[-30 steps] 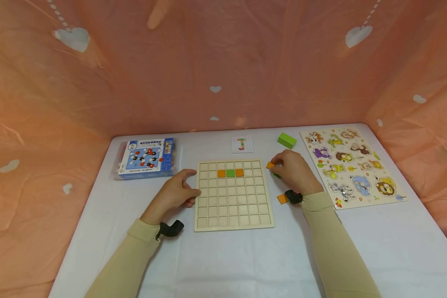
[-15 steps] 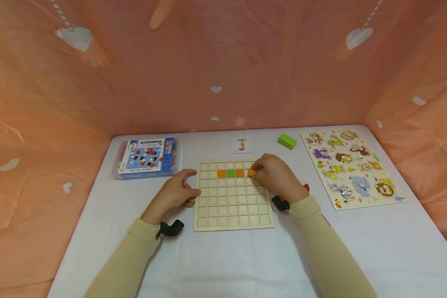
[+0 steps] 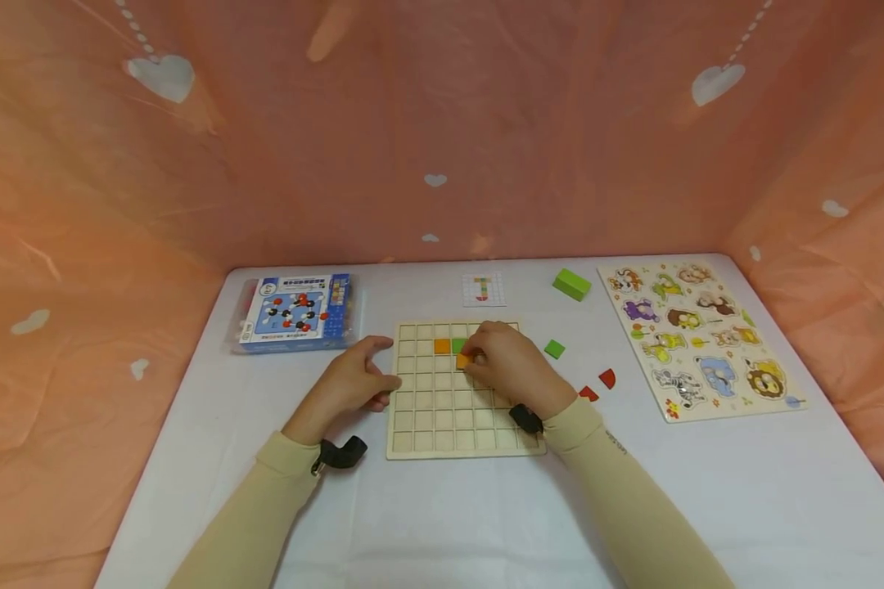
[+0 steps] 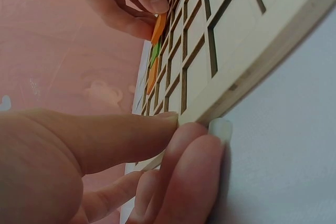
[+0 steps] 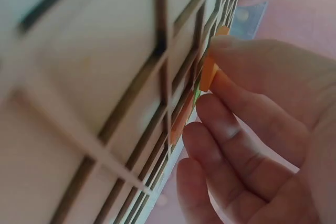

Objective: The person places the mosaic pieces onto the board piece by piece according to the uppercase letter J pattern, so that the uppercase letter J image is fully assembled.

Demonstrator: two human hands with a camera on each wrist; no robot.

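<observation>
Right hand (image 3: 511, 366) pinches orange tile (image 3: 462, 361) over grid board (image 3: 444, 420), at 6 o'clock of seated green tile (image 3: 458, 346); left hand (image 3: 345, 381), thumb and index spread apart, touches board's 9 o'clock edge

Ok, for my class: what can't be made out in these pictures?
Board: cells right of its green tile, hidden by the right hand, head view.
Held tile: partly behind that hand, right wrist view.
Nearer red piece: partly behind the right cuff, head view.
Box print: too small, head view.
Closest cells: blurred, right wrist view.
Right hand: cut off by top edge, left wrist view.
</observation>
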